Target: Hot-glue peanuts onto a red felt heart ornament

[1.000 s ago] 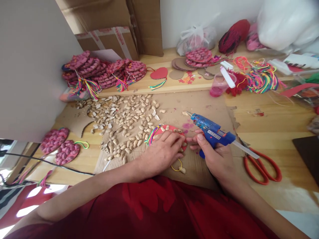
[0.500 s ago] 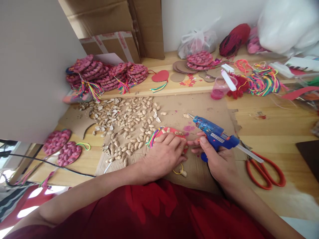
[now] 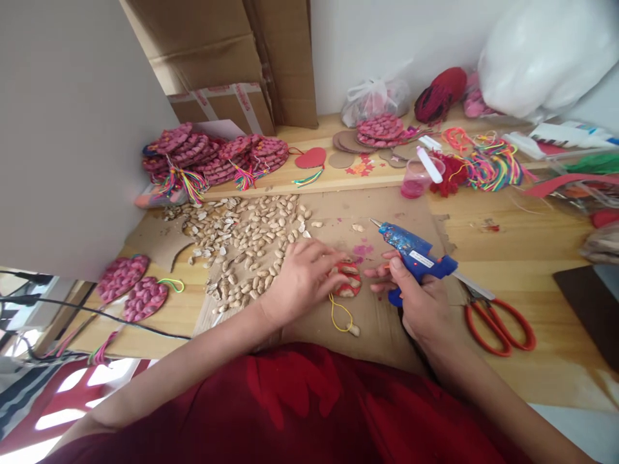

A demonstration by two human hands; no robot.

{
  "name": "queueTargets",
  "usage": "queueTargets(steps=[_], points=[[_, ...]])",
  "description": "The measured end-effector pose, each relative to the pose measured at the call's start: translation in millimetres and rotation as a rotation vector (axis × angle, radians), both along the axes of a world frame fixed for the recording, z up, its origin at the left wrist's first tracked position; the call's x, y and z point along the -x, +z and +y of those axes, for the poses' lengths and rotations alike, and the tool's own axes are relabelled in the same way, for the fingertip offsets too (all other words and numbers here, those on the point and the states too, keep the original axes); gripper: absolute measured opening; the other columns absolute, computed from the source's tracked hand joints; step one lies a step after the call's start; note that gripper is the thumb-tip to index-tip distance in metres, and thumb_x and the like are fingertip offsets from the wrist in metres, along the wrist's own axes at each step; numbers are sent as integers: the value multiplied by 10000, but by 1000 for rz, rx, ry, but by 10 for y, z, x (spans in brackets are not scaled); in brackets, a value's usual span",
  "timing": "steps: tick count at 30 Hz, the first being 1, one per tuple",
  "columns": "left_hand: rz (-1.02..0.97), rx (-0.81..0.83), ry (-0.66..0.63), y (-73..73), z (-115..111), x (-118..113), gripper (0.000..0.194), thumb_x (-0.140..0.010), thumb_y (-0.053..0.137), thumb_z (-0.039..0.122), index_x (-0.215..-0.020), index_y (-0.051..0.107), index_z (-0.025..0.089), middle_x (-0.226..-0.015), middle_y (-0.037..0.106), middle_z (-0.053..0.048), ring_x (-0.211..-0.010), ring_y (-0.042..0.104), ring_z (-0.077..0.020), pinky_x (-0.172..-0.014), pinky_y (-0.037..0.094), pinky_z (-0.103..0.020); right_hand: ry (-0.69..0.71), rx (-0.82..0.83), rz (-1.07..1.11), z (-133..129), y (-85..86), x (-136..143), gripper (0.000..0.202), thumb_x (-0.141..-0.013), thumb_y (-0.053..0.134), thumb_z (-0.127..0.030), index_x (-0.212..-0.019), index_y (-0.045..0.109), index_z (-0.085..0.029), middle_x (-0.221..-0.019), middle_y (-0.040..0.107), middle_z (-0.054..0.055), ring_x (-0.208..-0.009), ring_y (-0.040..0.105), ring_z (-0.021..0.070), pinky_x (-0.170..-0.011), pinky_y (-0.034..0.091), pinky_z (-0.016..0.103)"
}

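In my right hand (image 3: 420, 293) is a blue hot glue gun (image 3: 406, 245), its nozzle pointing up and left over the cardboard. My left hand (image 3: 309, 274) hovers with loosely stretched fingers above a red disc (image 3: 354, 288) that has peanut shells stuck on it. Part of that disc stays hidden under the fingers; I cannot tell whether they touch it. A yellow cord loop (image 3: 342, 319) runs from the disc's near side, with a single peanut (image 3: 354, 330) at its end.
Loose peanuts (image 3: 256, 245) cover the cardboard mat (image 3: 329, 209) at left. Orange-handled scissors (image 3: 503, 325) lie at right. Pink peanut discs (image 3: 193, 151) are piled on the back ledge, near a plastic cup (image 3: 414, 180) and coloured tassels (image 3: 498, 164). A black cable (image 3: 97, 314) crosses the left side.
My left hand has lifted and moved left, its fingers spreading off the disc, so more of its peanut shells show. The right hand keeps the glue gun in nearly the same spot.
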State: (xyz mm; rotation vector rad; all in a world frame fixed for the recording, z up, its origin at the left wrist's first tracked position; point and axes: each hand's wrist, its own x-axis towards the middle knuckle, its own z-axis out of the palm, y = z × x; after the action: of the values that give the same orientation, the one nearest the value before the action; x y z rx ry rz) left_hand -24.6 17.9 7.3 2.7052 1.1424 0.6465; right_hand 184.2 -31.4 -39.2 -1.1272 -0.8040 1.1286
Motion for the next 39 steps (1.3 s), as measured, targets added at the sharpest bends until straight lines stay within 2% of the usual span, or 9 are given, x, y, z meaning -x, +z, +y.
queueTargets(steps=[2,5,12,17,21,26,31,35,39], points=[[-10,28,49,33,135,28,186,-948,604,311,-1021,749,219,-923,706,-59,-945,583,-212,-890,448,-376,-11,0,53,17,20,-3,414,-833,823,-506,-1001,662,-164,-785,654,47,-756,704,255,-510,588,259],[38,140,13,73,307,-28,105,-883,647,186,-867,750,182,-826,702,-41,-841,601,-183,-842,470,-328,-33,6,102,38,70,4,440,-794,849,-502,-984,654,-156,-761,641,43,-734,704,257,-494,580,254],[269,238,-37,100,432,-296,141,-835,624,147,-877,755,176,-850,718,-64,-835,639,-195,-821,492,-314,-65,71,247,65,148,-60,551,-698,884,-560,-979,622,-166,-725,618,29,-773,705,258,-516,570,234],[375,216,-47,73,476,-315,168,-851,594,175,-887,759,178,-845,728,-74,-822,651,-203,-777,490,-307,-106,171,526,98,197,-210,543,-592,926,-484,-936,621,-195,-724,607,6,-736,683,203,-511,548,199],[479,153,-90,104,486,-357,181,-859,567,174,-858,746,151,-812,709,-101,-807,657,-229,-742,493,-327,-141,228,659,108,230,-305,441,-637,885,-427,-920,619,-218,-724,589,-7,-661,638,157,-485,520,183],[470,173,-120,136,541,-405,148,-792,582,127,-794,729,140,-809,710,-108,-803,663,-239,-743,495,-336,-24,186,632,90,231,-327,380,-712,840,-434,-933,607,-232,-731,561,-9,-648,609,149,-474,492,183],[117,378,-5,194,608,-218,148,-726,646,141,-833,744,167,-820,739,-37,-752,655,-157,-710,474,-256,-47,118,653,92,233,-383,505,-609,914,-424,-945,587,-236,-723,534,-29,-597,543,121,-444,434,154],[-411,811,96,285,553,-9,139,-716,719,232,-807,706,128,-737,697,-15,-626,588,-91,-626,444,-214,-15,85,598,93,248,-408,550,-575,948,-432,-940,586,-236,-709,524,-36,-522,465,94,-403,378,135],[-893,1244,67,317,392,143,364,-627,841,384,-793,644,127,-717,676,-16,-596,565,-73,-607,433,-208,73,90,499,12,326,-317,487,-671,929,-434,-986,625,-221,-719,551,-7,-475,460,105,-371,380,162]])
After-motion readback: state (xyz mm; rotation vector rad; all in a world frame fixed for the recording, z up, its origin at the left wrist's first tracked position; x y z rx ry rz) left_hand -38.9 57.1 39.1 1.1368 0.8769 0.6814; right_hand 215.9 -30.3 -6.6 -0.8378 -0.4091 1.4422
